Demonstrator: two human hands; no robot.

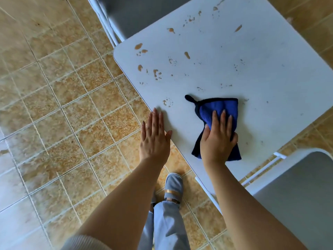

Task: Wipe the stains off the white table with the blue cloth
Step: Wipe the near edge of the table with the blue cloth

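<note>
On the near part of the white table point(252, 73), the blue cloth point(219, 112) is pressed flat under the right hand point(219, 139), whose fingers are spread over the fabric and whose thumb is curled at its side; it is pinned rather than clenched. The left hand point(155, 138) is laid open and flat at the table's near-left edge, holding nothing, apparently as a brace.

Brown stains point(187, 55) are scattered across the surface beyond the cloth, with a small cluster point(168, 102) just beside the left fingertips. Most of the wiping is judged to be undone. The stroke is best made with even palm pressure, pushed away from the body through the spots, the cloth kept bunched beneath the hand so residue is gathered and not smeared.

Open tabletop lies ahead and to the right. Care is wanted near the left edge, where drops could be swept onto the tiled floor point(54, 105), and near the grey chair point(297, 195) at the right corner.
</note>
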